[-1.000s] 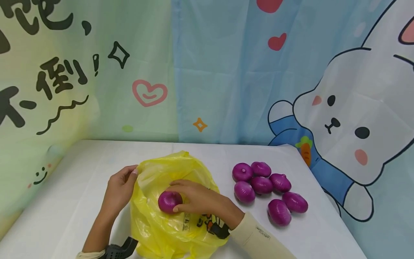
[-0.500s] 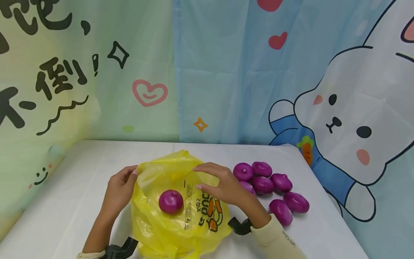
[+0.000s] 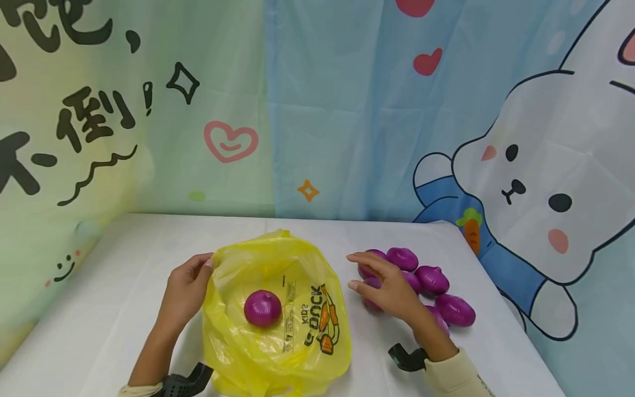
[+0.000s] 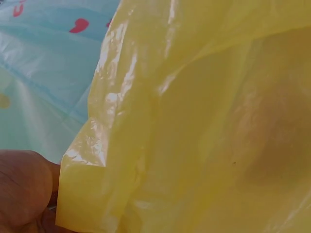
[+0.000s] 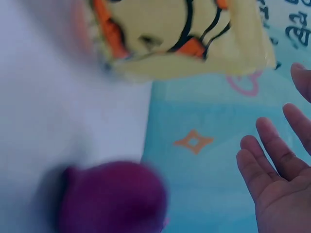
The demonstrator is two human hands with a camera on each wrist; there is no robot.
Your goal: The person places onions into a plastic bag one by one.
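My left hand [image 3: 186,292] pinches the upper left rim of a yellow plastic bag [image 3: 238,353] that stands spread on the table. Inside the bag lies one purple onion [image 3: 262,309]. In the left wrist view the bag's film [image 4: 180,121] fills most of the picture, with part of the hand [image 4: 24,189] at the lower left. My right hand [image 3: 392,289] is empty, fingers spread, over the group of purple onions [image 3: 433,280] to the right of the bag, partly hiding several. The right wrist view shows its loose fingers [image 5: 274,153] and a blurred onion [image 5: 116,199].
A white table [image 3: 149,248] carries the bag and the onions. Behind it hangs a printed curtain [image 3: 317,127] with hearts, lettering and a rabbit. A black wrist camera [image 3: 409,358] is strapped to the right forearm, another black wrist camera [image 3: 186,380] to the left.
My right hand has let go of the onion inside the bag and moved right, out of the bag to the onion group. My left hand keeps its hold on the rim.
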